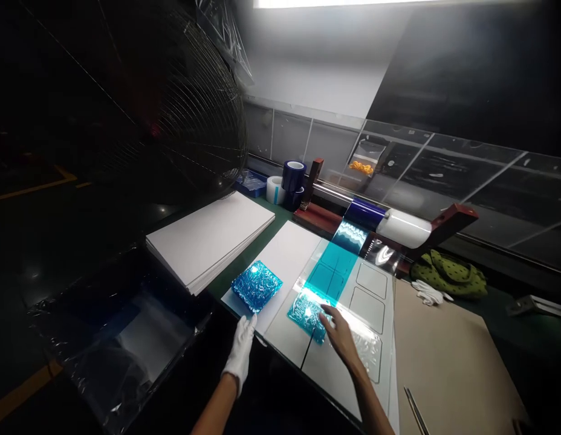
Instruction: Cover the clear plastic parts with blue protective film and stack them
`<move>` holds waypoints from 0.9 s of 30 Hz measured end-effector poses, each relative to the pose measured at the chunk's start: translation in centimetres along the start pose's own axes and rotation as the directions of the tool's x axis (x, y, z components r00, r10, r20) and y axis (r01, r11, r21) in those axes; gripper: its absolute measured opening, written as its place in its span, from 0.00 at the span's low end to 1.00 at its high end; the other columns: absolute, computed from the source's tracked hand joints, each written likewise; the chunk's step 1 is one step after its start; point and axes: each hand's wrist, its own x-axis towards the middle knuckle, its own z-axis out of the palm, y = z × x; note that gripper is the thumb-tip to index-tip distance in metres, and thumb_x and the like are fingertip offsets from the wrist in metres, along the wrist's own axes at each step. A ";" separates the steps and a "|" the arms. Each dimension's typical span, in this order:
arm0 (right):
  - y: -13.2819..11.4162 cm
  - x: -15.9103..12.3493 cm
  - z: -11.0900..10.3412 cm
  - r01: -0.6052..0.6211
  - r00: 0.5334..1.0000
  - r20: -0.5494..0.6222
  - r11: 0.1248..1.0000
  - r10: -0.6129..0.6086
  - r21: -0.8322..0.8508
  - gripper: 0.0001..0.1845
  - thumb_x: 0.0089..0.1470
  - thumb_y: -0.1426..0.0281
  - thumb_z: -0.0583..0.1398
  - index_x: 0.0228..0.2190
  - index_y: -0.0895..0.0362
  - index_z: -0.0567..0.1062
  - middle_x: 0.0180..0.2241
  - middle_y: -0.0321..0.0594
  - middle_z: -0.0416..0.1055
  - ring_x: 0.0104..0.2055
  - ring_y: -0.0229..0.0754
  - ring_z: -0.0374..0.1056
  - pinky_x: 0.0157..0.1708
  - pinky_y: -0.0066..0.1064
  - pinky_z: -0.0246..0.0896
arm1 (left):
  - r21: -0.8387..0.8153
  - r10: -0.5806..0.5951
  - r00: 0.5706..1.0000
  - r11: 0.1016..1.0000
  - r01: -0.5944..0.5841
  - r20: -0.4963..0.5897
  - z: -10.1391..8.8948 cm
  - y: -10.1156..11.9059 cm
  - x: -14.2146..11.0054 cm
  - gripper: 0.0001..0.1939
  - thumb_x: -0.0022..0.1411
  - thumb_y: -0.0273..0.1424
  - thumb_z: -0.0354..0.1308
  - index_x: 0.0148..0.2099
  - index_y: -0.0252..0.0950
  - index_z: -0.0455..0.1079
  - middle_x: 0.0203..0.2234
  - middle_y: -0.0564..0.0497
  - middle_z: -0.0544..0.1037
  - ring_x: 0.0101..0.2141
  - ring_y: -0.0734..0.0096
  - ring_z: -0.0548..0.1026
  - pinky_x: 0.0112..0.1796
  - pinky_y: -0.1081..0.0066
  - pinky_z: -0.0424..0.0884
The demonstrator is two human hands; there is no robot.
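Note:
My left hand point(242, 349), in a white glove, is at the near table edge with its fingers stretched out. Its fingertips are just below a stack of crinkled dark-blue film pieces point(257, 286). My bare right hand point(338, 333) has thumb and fingers apart at the right edge of a crinkled light-blue film piece point(308, 313); whether it touches the film is hard to tell. That piece lies on a pale board point(285, 335) with outlined rounded rectangles. A smooth strip of blue film point(328, 269) runs across the board from a dark-blue roll point(366, 212).
A thick stack of white sheets point(212, 235) lies left. Tape rolls point(294, 175) stand behind it. Beside the blue roll is a clear film roll point(405, 228) on a red holder point(457, 217). Brown board point(444, 350), tweezers point(415, 411) and green cloth point(448, 275) are right. A large fan point(194, 109) stands left.

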 end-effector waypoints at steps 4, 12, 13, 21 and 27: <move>-7.2 8.1 5.5 0.061 0.954 0.296 0.996 -0.041 -0.059 0.33 0.55 0.50 0.49 0.51 0.61 0.66 0.54 0.49 0.65 0.55 0.46 0.61 0.52 0.36 0.56 | -0.016 -0.015 0.999 1.000 0.015 -0.032 1.0 1.1 0.5 0.34 0.56 0.49 0.51 0.61 0.41 0.54 0.58 0.43 0.62 0.60 0.58 0.56 0.58 0.62 0.56; -9.6 16.1 10.3 0.011 0.805 0.582 0.979 0.111 -0.202 0.34 0.38 0.42 0.60 0.32 0.62 0.74 0.35 0.51 0.74 0.39 0.53 0.70 0.36 0.37 0.61 | 0.040 -0.133 0.977 0.989 0.141 -0.166 2.3 2.8 1.9 0.32 0.58 0.48 0.48 0.59 0.35 0.59 0.57 0.40 0.64 0.58 0.56 0.61 0.56 0.64 0.59; -9.5 16.4 10.4 0.005 0.784 0.608 0.978 0.125 -0.207 0.35 0.37 0.42 0.60 0.31 0.62 0.74 0.35 0.50 0.74 0.38 0.52 0.70 0.35 0.36 0.60 | 0.048 -0.150 0.971 0.986 0.161 -0.187 2.5 2.9 2.2 0.32 0.57 0.48 0.49 0.58 0.34 0.59 0.57 0.40 0.64 0.58 0.55 0.61 0.56 0.64 0.59; -11.1 14.6 11.3 -0.046 0.747 0.629 0.961 0.216 -0.274 0.47 0.27 0.44 0.66 0.44 0.63 0.67 0.49 0.57 0.63 0.51 0.58 0.61 0.40 0.38 0.60 | 0.057 -0.263 0.943 0.958 0.279 -0.206 0.8 2.6 3.2 0.34 0.58 0.49 0.49 0.60 0.32 0.56 0.59 0.38 0.61 0.56 0.57 0.63 0.55 0.64 0.60; -14.0 8.7 13.2 0.101 0.875 0.482 0.954 0.049 -0.281 0.35 0.35 0.56 0.66 0.43 0.59 0.64 0.39 0.47 0.70 0.40 0.52 0.67 0.38 0.37 0.59 | 0.300 -0.218 0.976 0.932 0.201 0.024 -5.8 2.1 5.0 0.30 0.47 0.44 0.61 0.48 0.30 0.66 0.45 0.36 0.74 0.51 0.46 0.68 0.54 0.56 0.62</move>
